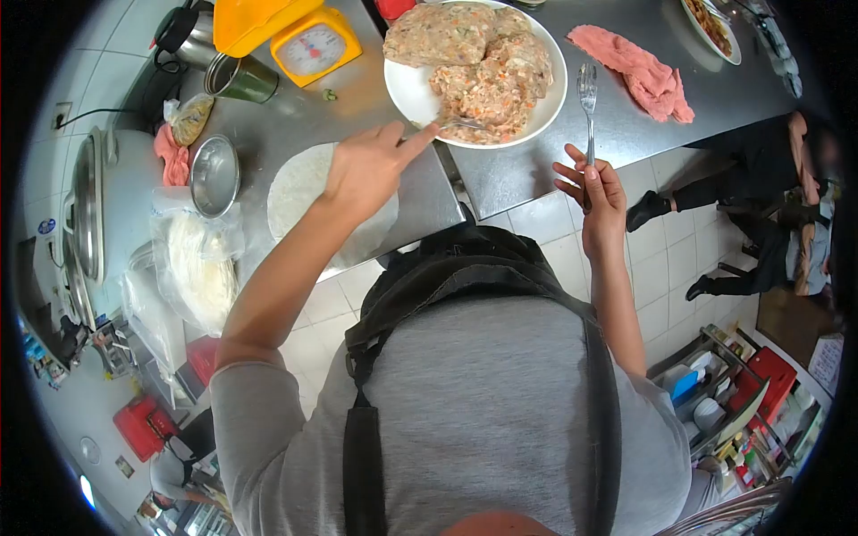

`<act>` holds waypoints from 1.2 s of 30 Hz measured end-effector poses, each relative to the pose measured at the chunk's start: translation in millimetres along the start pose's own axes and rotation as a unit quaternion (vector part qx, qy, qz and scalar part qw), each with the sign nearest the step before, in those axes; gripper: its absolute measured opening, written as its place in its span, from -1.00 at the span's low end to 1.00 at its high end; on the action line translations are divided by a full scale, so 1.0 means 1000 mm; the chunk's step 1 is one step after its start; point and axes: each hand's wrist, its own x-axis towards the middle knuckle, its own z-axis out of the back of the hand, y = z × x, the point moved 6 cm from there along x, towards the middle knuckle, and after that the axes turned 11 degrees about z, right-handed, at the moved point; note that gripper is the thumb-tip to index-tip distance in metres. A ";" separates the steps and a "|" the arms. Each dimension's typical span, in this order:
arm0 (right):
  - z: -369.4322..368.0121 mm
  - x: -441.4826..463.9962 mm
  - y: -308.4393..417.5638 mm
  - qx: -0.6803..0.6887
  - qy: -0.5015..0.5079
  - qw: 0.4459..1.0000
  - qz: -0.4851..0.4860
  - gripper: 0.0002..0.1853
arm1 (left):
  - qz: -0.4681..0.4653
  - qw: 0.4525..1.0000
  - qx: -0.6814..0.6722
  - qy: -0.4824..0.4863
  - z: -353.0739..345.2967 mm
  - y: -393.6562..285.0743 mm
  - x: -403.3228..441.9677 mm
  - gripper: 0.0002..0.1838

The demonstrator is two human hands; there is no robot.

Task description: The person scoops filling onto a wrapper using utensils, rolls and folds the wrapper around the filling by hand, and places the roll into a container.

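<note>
My left hand (365, 170) is closed on the handle of a fork (460, 122), whose tines rest in a chunky, pinkish meat filling (492, 85) with orange bits. A white plate (556, 89) carries the filling in a large mound. Below my left hand lies a round white wrapper sheet (290, 192), partly covered by the hand and forearm. My right hand (601, 192) grips a second fork (587, 98) by its handle, tines pointing away from me, just beyond the front edge of the steel table (509, 174); its other fingers are spread.
A pink cloth (639, 76) lies right of the plate. On the left stand a yellow scale (315, 49), a metal bowl (214, 176), a metal cup (241, 79) and a plastic bag of white sheets (201, 259). Another person (742, 192) is at the right.
</note>
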 end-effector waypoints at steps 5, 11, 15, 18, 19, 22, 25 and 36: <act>0.018 0.002 0.008 -0.101 0.002 0.993 0.056 -0.71 | 0.006 0.999 -0.011 -0.038 0.024 -0.018 0.039 -0.27; 0.018 0.004 0.014 -0.133 0.011 0.989 0.066 -0.69 | -0.041 0.999 0.006 0.005 -0.001 -0.028 0.039 -0.30; 0.025 0.000 0.012 -0.187 0.019 0.979 0.082 -0.74 | -0.036 0.997 0.021 0.060 0.017 -0.010 0.031 -0.42; 0.025 -0.004 0.016 -0.230 0.052 0.969 0.066 -0.81 | -0.014 0.997 0.021 0.072 0.025 0.000 0.038 -0.39; 0.024 -0.005 0.018 -0.231 0.051 0.970 0.064 -0.81 | 0.011 0.999 0.015 0.040 0.025 0.008 0.041 -0.34; -0.004 -0.009 0.033 -0.346 0.161 0.905 0.190 -0.80 | 0.037 0.999 -0.002 0.018 0.010 0.018 0.024 -0.29; -0.020 -0.013 0.039 -0.416 0.197 0.864 0.202 -0.80 | 0.041 0.998 0.009 0.053 0.009 0.023 0.007 -0.30; -0.031 -0.003 0.041 -0.511 0.154 0.802 0.267 -0.82 | -0.005 0.999 -0.043 0.029 0.016 0.020 0.014 -0.35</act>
